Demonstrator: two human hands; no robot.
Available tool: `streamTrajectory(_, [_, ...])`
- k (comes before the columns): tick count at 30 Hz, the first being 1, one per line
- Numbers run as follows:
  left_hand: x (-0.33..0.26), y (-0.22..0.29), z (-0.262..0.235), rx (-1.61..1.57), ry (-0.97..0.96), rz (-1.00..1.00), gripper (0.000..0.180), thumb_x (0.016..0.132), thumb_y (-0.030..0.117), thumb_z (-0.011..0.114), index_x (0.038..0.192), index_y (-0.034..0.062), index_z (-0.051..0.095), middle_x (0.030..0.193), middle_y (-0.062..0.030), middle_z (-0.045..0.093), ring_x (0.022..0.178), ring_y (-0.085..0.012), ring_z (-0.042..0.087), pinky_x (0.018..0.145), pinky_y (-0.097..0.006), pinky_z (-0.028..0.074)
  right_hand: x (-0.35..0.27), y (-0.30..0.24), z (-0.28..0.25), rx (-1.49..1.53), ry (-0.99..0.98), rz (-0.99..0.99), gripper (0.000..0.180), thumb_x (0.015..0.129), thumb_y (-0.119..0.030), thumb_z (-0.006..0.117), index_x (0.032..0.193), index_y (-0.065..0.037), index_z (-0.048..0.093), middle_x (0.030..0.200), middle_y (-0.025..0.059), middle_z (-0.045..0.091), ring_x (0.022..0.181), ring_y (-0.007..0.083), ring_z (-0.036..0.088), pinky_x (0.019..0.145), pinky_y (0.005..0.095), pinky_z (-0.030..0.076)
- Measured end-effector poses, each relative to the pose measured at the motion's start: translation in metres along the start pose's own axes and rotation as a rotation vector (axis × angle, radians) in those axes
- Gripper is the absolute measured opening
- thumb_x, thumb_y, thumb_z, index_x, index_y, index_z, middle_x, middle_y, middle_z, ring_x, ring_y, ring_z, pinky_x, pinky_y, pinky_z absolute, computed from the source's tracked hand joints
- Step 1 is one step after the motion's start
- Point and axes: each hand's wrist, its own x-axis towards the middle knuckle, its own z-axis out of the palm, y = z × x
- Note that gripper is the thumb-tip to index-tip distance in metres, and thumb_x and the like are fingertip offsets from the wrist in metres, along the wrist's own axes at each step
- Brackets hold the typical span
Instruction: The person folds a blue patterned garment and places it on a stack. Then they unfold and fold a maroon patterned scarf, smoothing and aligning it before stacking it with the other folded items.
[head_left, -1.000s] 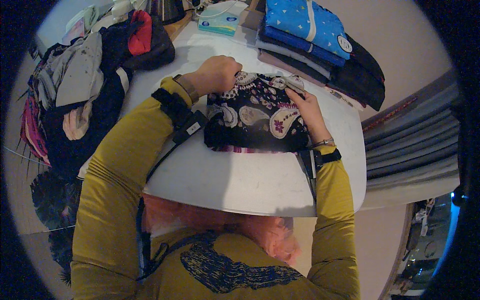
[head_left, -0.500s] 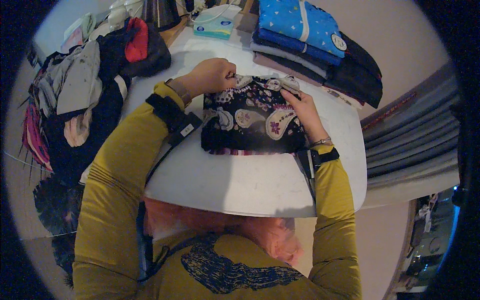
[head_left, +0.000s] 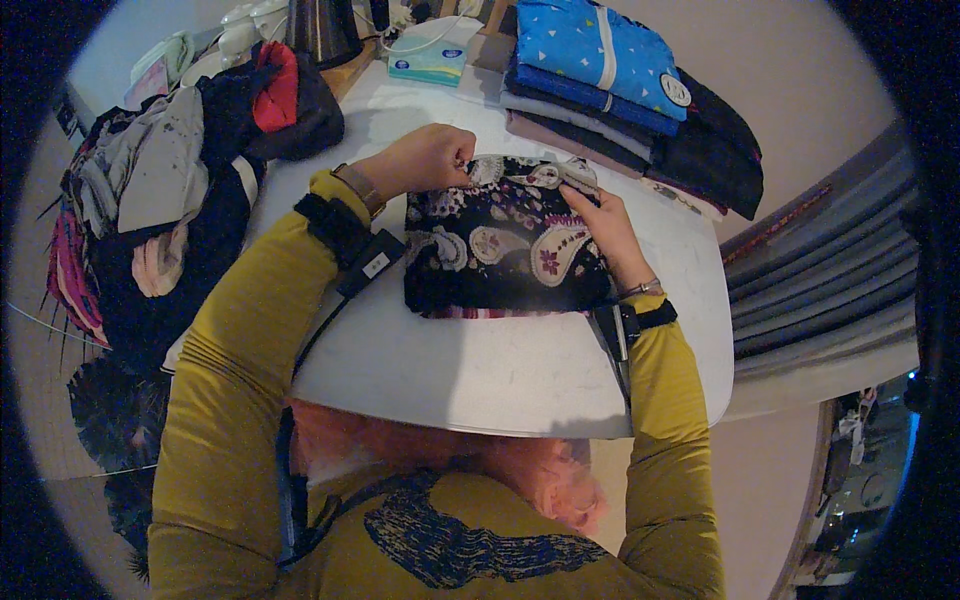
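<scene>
A black cloth garment with a paisley and floral print (head_left: pixel 500 245) lies folded in a rough rectangle on the white table (head_left: pixel 400 385). My left hand (head_left: pixel 432 160) is closed in a fist at its far left corner, gripping the fabric's edge. At the far right corner my right hand (head_left: pixel 608 230) pinches the same edge, thumb on top and fingers out of sight beneath. A striped strip of pink and red fabric shows under the near edge. What kind of garment it is, I cannot tell.
A stack of folded clothes (head_left: pixel 600 75), blue on top, stands at the far right of the table. A tissue pack (head_left: pixel 428 62) lies at the back beside a dark metallic kettle (head_left: pixel 322 32). Loose clothes (head_left: pixel 160 170) heap up at the left. Grey curtain (head_left: pixel 820 290) hangs at right.
The far edge of the printed garment lies slightly flatter and a little nearer to me. Both hands have kept their hold and shifted only slightly.
</scene>
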Motion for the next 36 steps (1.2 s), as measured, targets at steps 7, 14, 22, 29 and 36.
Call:
streamTrajectory(7, [0.004, 0.006, -0.008, -0.031, -0.016, -0.030, 0.023, 0.070, 0.014, 0.073, 0.084, 0.0042, 0.057, 0.079, -0.0157, 0.064, 0.078, -0.0368, 0.063, 0.066, -0.044, 0.048, -0.001, -0.002, 0.000, -0.007, 0.012, 0.021, 0.038, 0.091, -0.025, 0.071, 0.116, 0.002, 0.068, 0.098, 0.0049, 0.072, 0.083, 0.0114, 0.065, 0.075, 0.0268, 0.053])
streamTrajectory(14, [0.003, 0.003, -0.003, 0.062, 0.188, 0.008, 0.022, 0.070, 0.011, 0.068, 0.090, 0.0046, 0.062, 0.085, -0.0163, 0.067, 0.085, -0.0361, 0.065, 0.073, -0.044, 0.051, 0.002, 0.007, -0.003, -0.010, -0.002, -0.036, 0.037, 0.091, -0.027, 0.071, 0.115, 0.001, 0.069, 0.097, 0.0045, 0.072, 0.083, 0.0110, 0.064, 0.074, 0.0264, 0.052])
streamTrajectory(22, [-0.003, 0.030, -0.011, 0.088, -0.183, 0.093, 0.024, 0.069, 0.018, 0.072, 0.089, 0.0055, 0.066, 0.085, -0.0146, 0.067, 0.087, -0.0347, 0.065, 0.076, -0.044, 0.051, -0.001, -0.004, 0.001, -0.089, -0.004, -0.011, 0.039, 0.092, -0.028, 0.070, 0.117, 0.001, 0.068, 0.097, 0.0044, 0.071, 0.083, 0.0114, 0.064, 0.075, 0.0274, 0.052])
streamTrajectory(29, [0.000, 0.025, -0.010, 0.238, -0.124, 0.200, 0.051, 0.068, 0.034, 0.080, 0.109, 0.0073, 0.064, 0.099, -0.0165, 0.063, 0.098, -0.0369, 0.060, 0.086, -0.043, 0.049, -0.004, -0.002, -0.003, -0.015, -0.024, -0.008, 0.042, 0.092, -0.031, 0.071, 0.116, 0.003, 0.067, 0.100, 0.0035, 0.070, 0.087, 0.0094, 0.062, 0.078, 0.0248, 0.050])
streamTrajectory(36, [-0.006, 0.054, 0.002, -0.021, -0.304, 0.301, 0.074, 0.062, 0.046, 0.085, 0.119, 0.0026, 0.062, 0.120, -0.0208, 0.061, 0.115, -0.0382, 0.057, 0.101, -0.043, 0.044, -0.006, -0.004, -0.001, 0.052, 0.015, 0.009, 0.040, 0.093, -0.029, 0.069, 0.117, 0.004, 0.067, 0.101, 0.0049, 0.070, 0.088, 0.0102, 0.062, 0.080, 0.0253, 0.050])
